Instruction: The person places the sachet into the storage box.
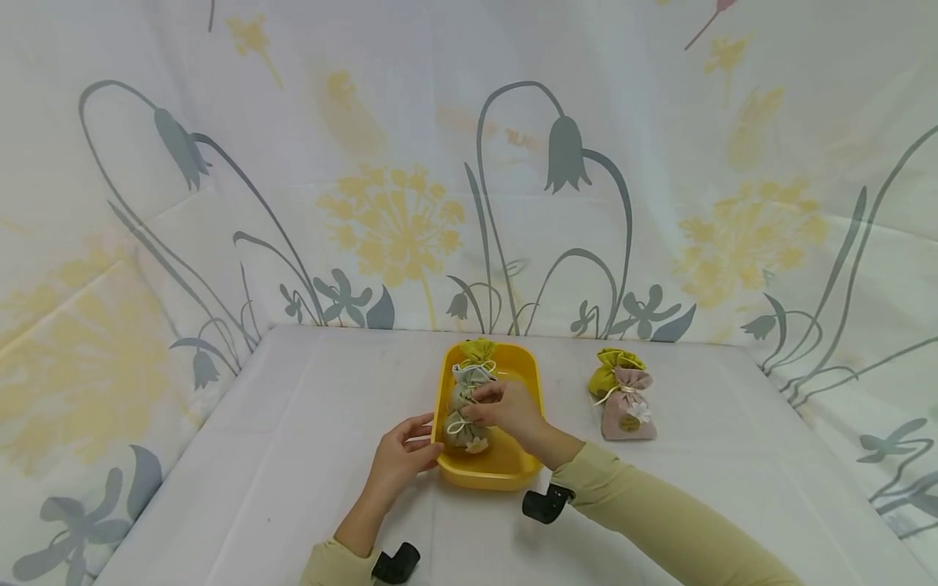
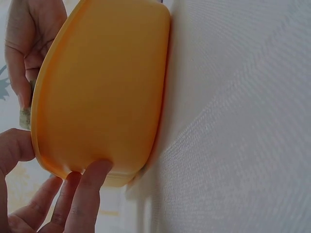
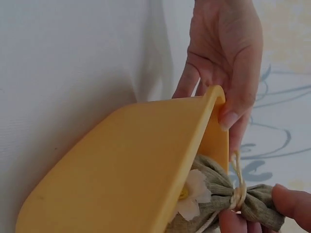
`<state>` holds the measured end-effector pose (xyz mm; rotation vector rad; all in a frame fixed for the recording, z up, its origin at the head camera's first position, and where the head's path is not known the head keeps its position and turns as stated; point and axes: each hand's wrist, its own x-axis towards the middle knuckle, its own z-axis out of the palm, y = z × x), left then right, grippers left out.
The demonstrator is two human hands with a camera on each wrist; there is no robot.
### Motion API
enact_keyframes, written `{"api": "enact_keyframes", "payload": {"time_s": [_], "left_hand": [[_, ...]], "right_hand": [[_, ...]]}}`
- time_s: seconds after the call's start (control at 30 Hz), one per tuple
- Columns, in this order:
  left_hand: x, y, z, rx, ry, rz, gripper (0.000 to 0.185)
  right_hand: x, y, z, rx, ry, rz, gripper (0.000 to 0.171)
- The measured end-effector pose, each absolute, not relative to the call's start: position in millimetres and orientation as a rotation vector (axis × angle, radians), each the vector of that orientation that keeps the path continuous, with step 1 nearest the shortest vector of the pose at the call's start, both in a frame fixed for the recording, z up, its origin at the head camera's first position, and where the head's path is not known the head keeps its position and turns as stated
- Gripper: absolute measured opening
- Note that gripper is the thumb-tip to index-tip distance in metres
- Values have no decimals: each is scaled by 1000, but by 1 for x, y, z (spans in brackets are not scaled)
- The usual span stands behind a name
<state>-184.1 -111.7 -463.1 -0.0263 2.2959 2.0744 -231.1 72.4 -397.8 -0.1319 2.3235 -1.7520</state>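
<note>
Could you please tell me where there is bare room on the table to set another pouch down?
The table lies bare left of the yellow tray, beyond the left hand gripping its rim. Bare cloth also lies right of the pink pouch. The tray is crowded: the right hand pinches a grey-green pouch there.

Surface [image 1: 293, 456]: covered in a plain white cloth with faint fold creases, running back to a far edge.
Backdrop [image 1: 659, 163]: a white printed fabric hangs behind the far edge and along both side edges, closing in the surface.
Print: grey drooping bell flowers on long curved stems, small grey blossoms and leaves, pale yellow dandelion heads.
Light: soft and even, with faint shadows.
</note>
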Motion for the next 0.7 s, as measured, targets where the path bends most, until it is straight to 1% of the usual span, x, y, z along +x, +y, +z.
{"api": "enact_keyframes", "payload": {"time_s": [0.2,0.4,0.7], "left_hand": [[-184,-112,-462,-38,2294,2073,50],[-184,-112,-463,-38,2291,2066,52],[-183,-111,-462,-47,2293,2070,51]], "right_hand": [[-225,80,-394,-197,2388,-1676,29],[-220,89,-394,-219,2508,-1612,28],[-209,107,-395,-308,2545,-1635,28]]}}
